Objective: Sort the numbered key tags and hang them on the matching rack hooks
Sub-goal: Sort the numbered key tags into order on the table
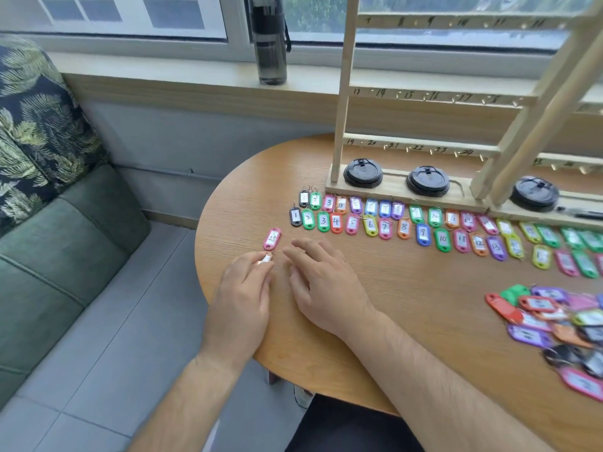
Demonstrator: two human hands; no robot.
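Observation:
A pink key tag (pixel 272 239) lies alone near the table's left edge. Just below it my left hand (pixel 243 295) pinches a small white piece (pixel 267 258) between thumb and fingertips. My right hand (pixel 321 282) rests beside it with relaxed fingers on the wood and holds nothing. Two rows of coloured numbered tags (pixel 385 220) run rightward in order in front of the wooden rack (pixel 424 143). The rack's numbered hooks carry no tags. An unsorted heap of tags (pixel 554 321) lies at the right edge.
The round wooden table (pixel 408 337) stands by a window sill holding a dark bottle (pixel 269 40). Three black lids (pixel 427 180) sit on the rack's base. A green sofa (pixel 49 256) with a leaf-print cushion is at the left.

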